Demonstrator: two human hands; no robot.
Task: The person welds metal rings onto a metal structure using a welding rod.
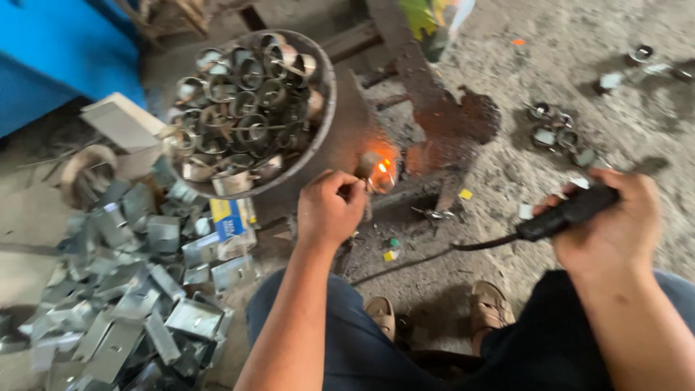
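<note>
Heap of flat galvanized brackets (123, 304) far left, round pan (327, 108) of finished ring clamps above. Left hand (329, 210) pinching small ring clamp (375, 176) with fingertips, glowing at the weld: stiff, light, probably hot, best held by the far edge. Right hand (612, 224) clenched round black electrode holder (568, 213), cable trailing.
</note>
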